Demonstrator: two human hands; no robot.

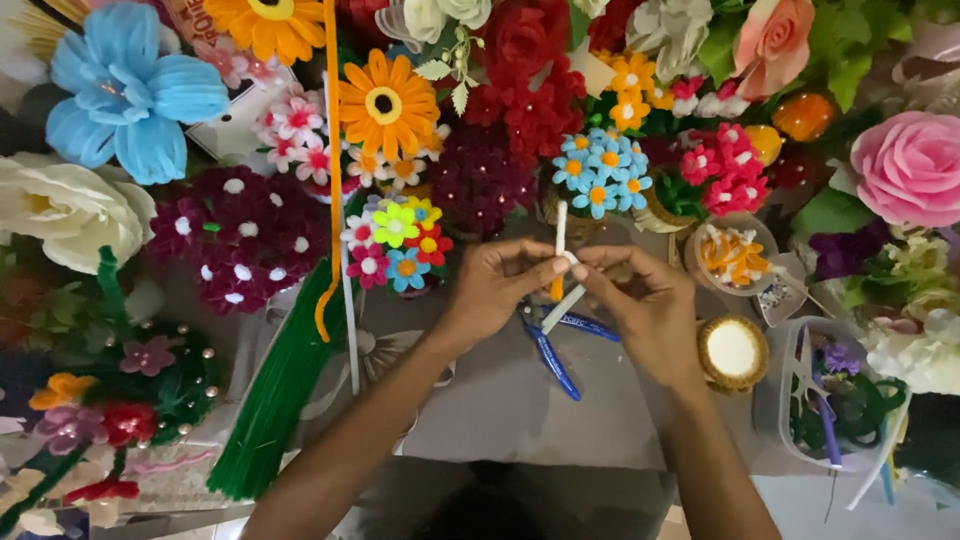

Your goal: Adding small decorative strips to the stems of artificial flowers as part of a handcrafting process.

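hands at table (500, 400) centre: left hand (497, 285) and right hand (640, 300) both pinching one white pipe cleaner (560, 262) with orange piece (556, 290), above blue-handled pliers (553, 362), green stem bundle (275, 400) to left.

Counts by kind. 2 bare hands, left hand (497, 287) and right hand (645, 305), meet at centre. Between them: 1 white fuzzy pipe-cleaner stem (561, 232) and 1 short orange pipe-cleaner piece (556, 290). At 6 o'clock of the hands, 1 pair of blue-handled pliers (553, 362). At 3 o'clock, 1 round gold-rimmed tin (733, 350). At 8 o'clock, 1 bundle of green pipe cleaners (275, 395). At 11 o'clock, 1 large blue fuzzy flower (128, 88); at 12 o'clock, 2 large orange daisy-shaped flowers (388, 103).
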